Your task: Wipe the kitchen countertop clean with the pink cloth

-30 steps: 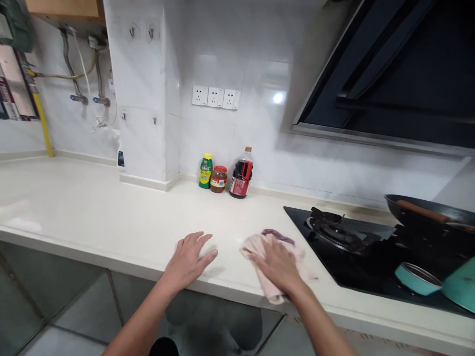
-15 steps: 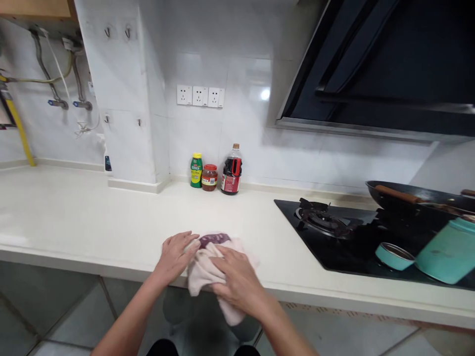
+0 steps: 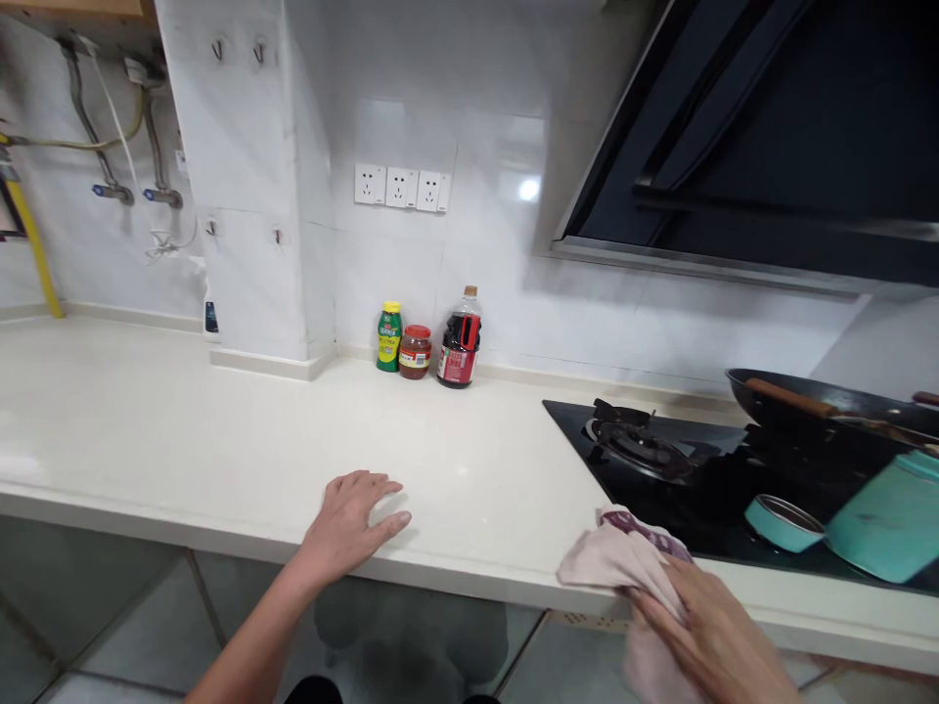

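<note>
My right hand grips a bunched pink cloth with a purple patterned part, at the counter's front edge beside the stove. Part of the cloth hangs down below the edge. My left hand is over the white countertop near its front edge, fingers spread, with nothing in it. Whether its palm touches the surface I cannot tell.
Against the wall stand a green bottle, a red-lidded jar and a dark sauce bottle. To the right, the black gas stove carries a wok, a small turquoise bowl-like container and a larger turquoise container. A range hood overhangs it.
My right hand has carried the cloth rightward along the counter's front edge to the stove's corner. The left hand, beside the cloth before, stays near its place with fingers wider apart.
</note>
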Action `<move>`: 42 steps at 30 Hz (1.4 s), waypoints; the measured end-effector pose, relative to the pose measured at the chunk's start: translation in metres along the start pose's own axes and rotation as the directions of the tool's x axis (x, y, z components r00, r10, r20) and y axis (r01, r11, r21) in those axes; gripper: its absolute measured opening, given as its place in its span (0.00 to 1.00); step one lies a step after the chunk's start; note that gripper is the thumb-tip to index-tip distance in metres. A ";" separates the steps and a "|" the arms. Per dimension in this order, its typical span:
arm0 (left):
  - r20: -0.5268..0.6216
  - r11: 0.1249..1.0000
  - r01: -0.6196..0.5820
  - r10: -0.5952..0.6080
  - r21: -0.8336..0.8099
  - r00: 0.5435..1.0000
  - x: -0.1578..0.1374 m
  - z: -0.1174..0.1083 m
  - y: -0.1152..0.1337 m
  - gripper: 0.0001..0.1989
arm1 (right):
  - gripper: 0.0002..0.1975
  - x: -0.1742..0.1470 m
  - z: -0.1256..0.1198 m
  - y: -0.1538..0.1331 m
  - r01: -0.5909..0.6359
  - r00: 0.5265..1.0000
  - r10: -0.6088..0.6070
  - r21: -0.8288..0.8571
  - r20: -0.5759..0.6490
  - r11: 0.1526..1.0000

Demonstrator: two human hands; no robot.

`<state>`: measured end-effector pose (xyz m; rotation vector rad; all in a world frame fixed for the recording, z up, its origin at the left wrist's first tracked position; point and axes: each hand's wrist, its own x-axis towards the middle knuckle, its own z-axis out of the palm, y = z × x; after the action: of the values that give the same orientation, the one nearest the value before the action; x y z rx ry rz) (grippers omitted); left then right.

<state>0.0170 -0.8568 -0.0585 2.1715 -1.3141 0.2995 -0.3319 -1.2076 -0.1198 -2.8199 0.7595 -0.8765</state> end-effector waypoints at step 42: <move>-0.219 0.985 -0.150 0.166 0.090 0.962 -0.003 0.018 -0.004 0.17 | 0.38 0.271 0.160 -0.400 0.569 0.537 -0.738 0.470 0.410 0.675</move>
<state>0.0170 -0.8633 -0.0760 2.0241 -1.3657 0.6473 0.1223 -1.0000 -0.0240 -2.8153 -0.5440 -0.0735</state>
